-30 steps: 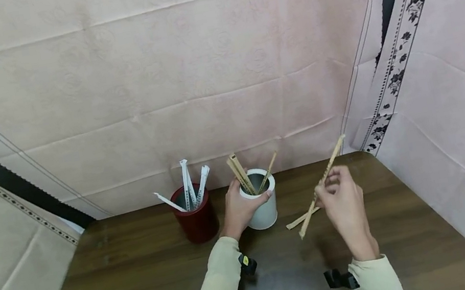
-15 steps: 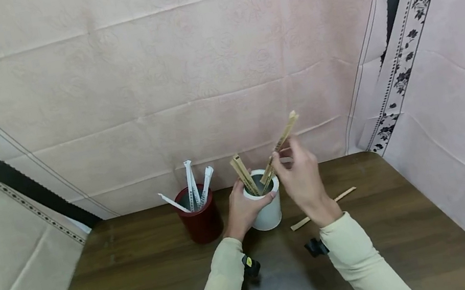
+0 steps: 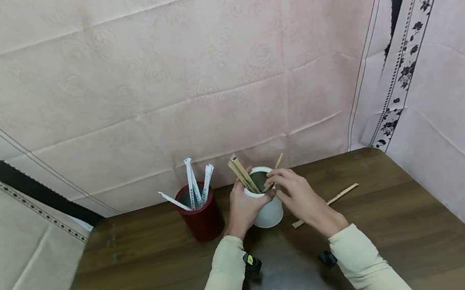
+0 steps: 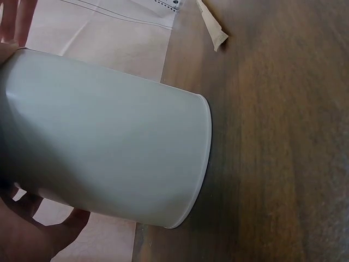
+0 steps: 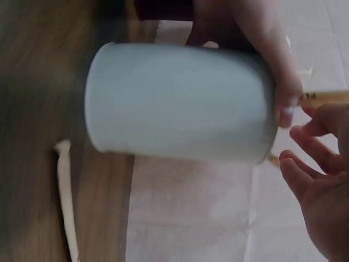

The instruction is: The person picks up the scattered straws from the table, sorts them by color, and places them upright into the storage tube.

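Note:
A white cylindrical pot (image 3: 268, 214) stands near the table's back edge, gripped around its left side and rim by my left hand (image 3: 244, 210). Several straws in tan paper wrappers (image 3: 243, 177) lean in the pot. Another tan straw tip (image 3: 279, 160) shows behind my right hand (image 3: 299, 195). That hand is at the pot's right rim. In the right wrist view its fingers (image 5: 297, 174) are loosely bent and apart, with no straw seen pinched between them. One more wrapped straw (image 3: 343, 193) lies on the table, partly behind the right hand; its end (image 4: 215, 35) shows in the left wrist view.
A dark red pot (image 3: 201, 223) holding several white-wrapped straws (image 3: 193, 185) stands to the left of the white pot. The brown wooden table (image 3: 145, 285) ends against a pale cloth backdrop (image 3: 200, 67), which also rises at both sides.
My right hand has carried a tan straw leftward from above the table to the white pot. It has then lowered to the rim, and its fingers have loosened. My left hand keeps its grip.

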Motion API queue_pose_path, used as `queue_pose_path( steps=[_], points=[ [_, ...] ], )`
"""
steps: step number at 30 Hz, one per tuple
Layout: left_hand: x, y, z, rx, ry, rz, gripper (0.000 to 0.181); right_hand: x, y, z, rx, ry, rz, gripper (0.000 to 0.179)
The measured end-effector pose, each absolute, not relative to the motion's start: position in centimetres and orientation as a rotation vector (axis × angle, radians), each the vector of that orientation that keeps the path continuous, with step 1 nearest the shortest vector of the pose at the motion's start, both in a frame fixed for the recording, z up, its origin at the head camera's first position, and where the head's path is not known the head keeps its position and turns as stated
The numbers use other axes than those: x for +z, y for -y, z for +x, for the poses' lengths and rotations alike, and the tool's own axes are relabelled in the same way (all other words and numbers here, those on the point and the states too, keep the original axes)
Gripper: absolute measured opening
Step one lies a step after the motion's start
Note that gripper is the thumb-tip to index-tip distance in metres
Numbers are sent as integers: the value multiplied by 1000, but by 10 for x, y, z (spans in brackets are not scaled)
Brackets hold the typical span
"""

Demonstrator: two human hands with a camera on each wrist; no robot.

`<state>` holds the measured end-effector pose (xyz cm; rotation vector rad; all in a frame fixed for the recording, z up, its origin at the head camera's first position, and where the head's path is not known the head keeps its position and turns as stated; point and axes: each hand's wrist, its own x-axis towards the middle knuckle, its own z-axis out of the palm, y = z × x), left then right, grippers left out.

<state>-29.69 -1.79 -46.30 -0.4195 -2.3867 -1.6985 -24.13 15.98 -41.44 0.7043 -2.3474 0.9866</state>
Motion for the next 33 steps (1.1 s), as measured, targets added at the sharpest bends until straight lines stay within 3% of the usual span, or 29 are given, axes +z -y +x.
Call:
queue_pose_path(
  steps=[6, 11, 17, 23, 33],
  points=[
    [-462, 17, -296, -1720, 2374, -432, 97, -408, -193, -227, 1065, 2293, 610, 21],
    [-459, 28, -298, -1709, 2366, -404, 96, -405, -218, -219, 1487, 2366, 173, 25],
    [-456, 39, -302, -1670, 2367, -384, 95, -445, -229, -211, 1896, 2386, -453, 52],
    [-459, 31, -301, -1703, 2372, -379, 95, -482, -228, -208, 1876, 2517, -619, 63],
    [-464, 17, -300, -1721, 2372, -402, 97, -477, -236, -257, 1271, 2955, -625, 29]
  ],
)
